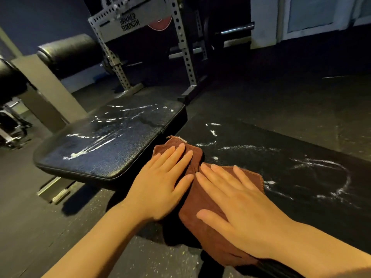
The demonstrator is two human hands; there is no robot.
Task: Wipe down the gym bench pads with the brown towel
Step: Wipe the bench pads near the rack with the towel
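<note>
A brown towel (pixel 200 199) lies over the near end of the long black bench pad (pixel 281 157), by the gap to the shorter seat pad (pixel 112 141). My left hand (pixel 160 183) presses flat on the towel's far left part, fingers straight. Beside it, my right hand (pixel 241 201) lies flat on the towel's middle, fingers spread. White streaks of foam or liquid show on both pads. The towel's near edge hangs over the side of the long pad.
A grey perforated steel rack (pixel 180 47) stands behind the pads, with a barbell end (pixel 236 30) at the right. Black roller pads (pixel 66 51) and a grey post (pixel 44 91) are at the left. Dark speckled rubber floor (pixel 281 93) surrounds the bench.
</note>
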